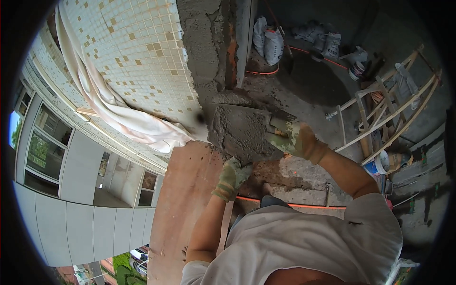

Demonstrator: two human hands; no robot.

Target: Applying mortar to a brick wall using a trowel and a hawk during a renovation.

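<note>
My left hand (231, 178), in a mortar-smeared light green glove, closes at the near edge of a hawk, a flat board loaded with wet grey mortar (242, 133). The hawk's handle is hidden beneath it. On the right side of the load, my right hand (306, 141), in a matching glove, is wrapped round the handle of a trowel (280, 131). Most of the trowel's blade is hard to make out against the grey mortar. Just beyond the hawk rises a wall edge coated in rough grey mortar (202, 45).
Left of that edge is a mosaic-tiled wall (137, 45), with a pale cloth (109, 107) draped along it. A brown board (183, 190) lies at my left, beside a drop outdoors. At right stand a wooden stepladder (375, 111) and buckets (377, 164). An orange hose (304, 205) crosses the floor.
</note>
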